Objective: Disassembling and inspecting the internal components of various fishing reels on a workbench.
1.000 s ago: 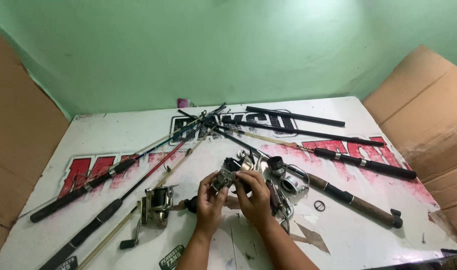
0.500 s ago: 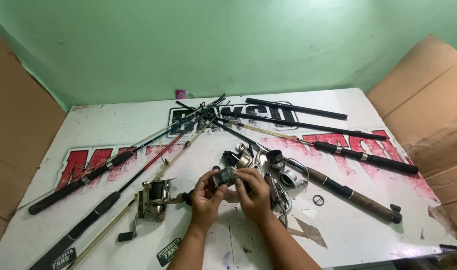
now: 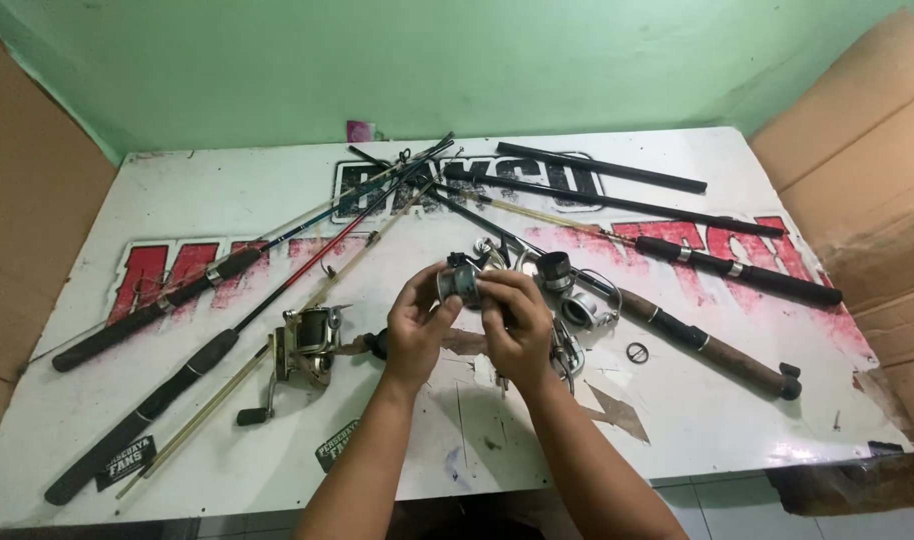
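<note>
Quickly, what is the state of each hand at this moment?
Left hand: closed on the small grey reel part, fingers on its left side.
Right hand: closed on the same reel part, fingers over its right side.

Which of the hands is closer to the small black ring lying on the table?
Right. The right hand is just left of the small black ring; the left hand lies farther left.

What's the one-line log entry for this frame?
left hand + right hand: both gripping small grey metal reel part | above white table | fishing rods around
</note>
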